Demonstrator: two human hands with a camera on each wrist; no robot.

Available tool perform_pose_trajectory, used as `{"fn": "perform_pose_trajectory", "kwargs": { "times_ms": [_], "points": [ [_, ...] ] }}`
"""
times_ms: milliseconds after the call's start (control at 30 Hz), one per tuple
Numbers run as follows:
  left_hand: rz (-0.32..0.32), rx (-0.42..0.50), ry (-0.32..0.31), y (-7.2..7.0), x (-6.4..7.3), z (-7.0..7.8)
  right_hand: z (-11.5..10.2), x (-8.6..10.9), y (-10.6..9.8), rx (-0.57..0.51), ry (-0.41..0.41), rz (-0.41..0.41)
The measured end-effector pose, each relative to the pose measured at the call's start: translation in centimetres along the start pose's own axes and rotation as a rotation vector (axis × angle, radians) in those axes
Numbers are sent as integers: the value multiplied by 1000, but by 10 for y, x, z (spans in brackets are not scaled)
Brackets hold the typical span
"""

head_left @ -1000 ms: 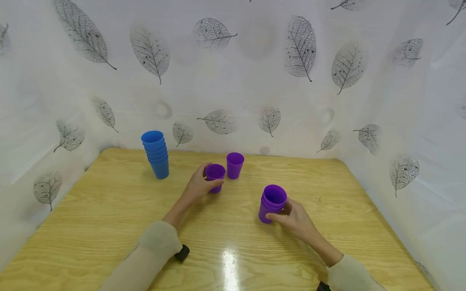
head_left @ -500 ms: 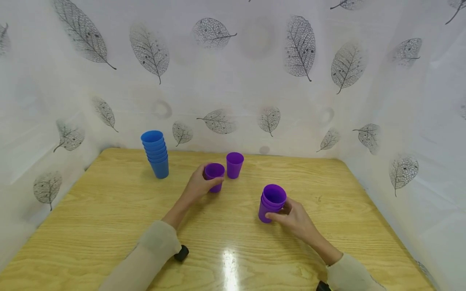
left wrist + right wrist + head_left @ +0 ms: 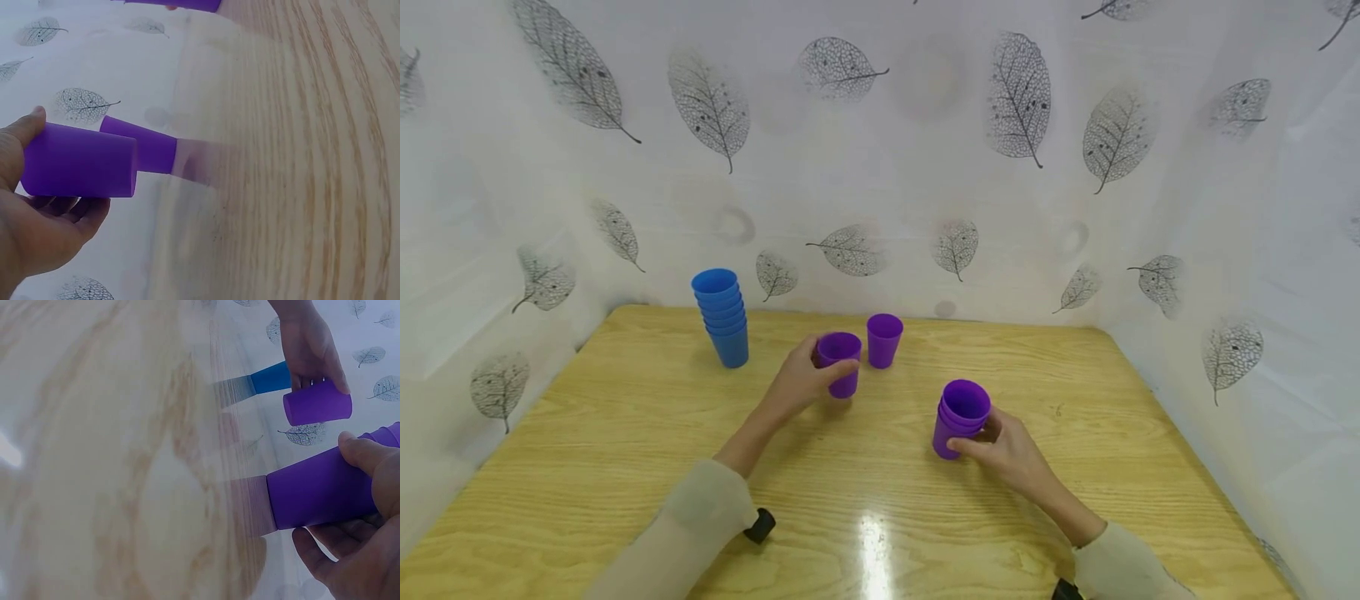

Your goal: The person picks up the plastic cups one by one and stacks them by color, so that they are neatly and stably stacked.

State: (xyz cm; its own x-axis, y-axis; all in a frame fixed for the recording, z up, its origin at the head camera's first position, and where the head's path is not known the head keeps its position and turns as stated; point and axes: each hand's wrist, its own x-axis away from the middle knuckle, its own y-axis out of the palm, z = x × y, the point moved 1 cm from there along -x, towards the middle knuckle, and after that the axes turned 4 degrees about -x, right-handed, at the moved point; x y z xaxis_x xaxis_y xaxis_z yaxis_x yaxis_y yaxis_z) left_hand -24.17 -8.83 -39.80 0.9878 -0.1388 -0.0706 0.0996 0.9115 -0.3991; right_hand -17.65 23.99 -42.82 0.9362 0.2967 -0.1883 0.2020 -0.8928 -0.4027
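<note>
My left hand (image 3: 796, 379) grips a purple cup (image 3: 846, 385) between thumb and fingers. In the right wrist view that held cup (image 3: 319, 405) hangs just off the tabletop. Beside it, a little farther back, a single purple cup (image 3: 883, 345) stands upright. My right hand (image 3: 1013, 454) holds a short stack of nested purple cups (image 3: 950, 433) around its side, thumb in front. The stack's base (image 3: 284, 503) sits on the table, mouth up. Part of its far side is covered by the fingers.
A tall stack of nested blue cups (image 3: 727, 337) stands at the back left of the wooden table (image 3: 820, 500). White curtain (image 3: 910, 183) with printed leaves hangs close behind the table and along both sides.
The left hand has raised its purple cup slightly from the table and shifted a little left. The right hand and its stack have stayed in place.
</note>
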Motion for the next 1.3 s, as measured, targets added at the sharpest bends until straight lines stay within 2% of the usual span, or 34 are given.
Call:
{"fn": "perform_pose_trajectory", "kwargs": {
  "times_ms": [167, 333, 533, 733, 1000, 1300],
  "points": [
    [-22, 12, 8, -4, 5, 9, 0, 0, 0, 1, 2, 1],
    [-64, 33, 38, -1, 10, 20, 0, 0, -1, 4, 0, 5],
    [-103, 73, 81, 7, 14, 35, 0, 0, 0, -2, -8, 0],
    [-114, 93, 113, 15, 17, 50, 1, 0, 0, 1, -12, 1],
    [-156, 134, 215, 29, 18, 69, 1, -1, 0, -10, -40, -5],
    [-179, 121, 251, 43, 19, 88, 2, -1, 0, 0, -39, -9]
  ]
}}
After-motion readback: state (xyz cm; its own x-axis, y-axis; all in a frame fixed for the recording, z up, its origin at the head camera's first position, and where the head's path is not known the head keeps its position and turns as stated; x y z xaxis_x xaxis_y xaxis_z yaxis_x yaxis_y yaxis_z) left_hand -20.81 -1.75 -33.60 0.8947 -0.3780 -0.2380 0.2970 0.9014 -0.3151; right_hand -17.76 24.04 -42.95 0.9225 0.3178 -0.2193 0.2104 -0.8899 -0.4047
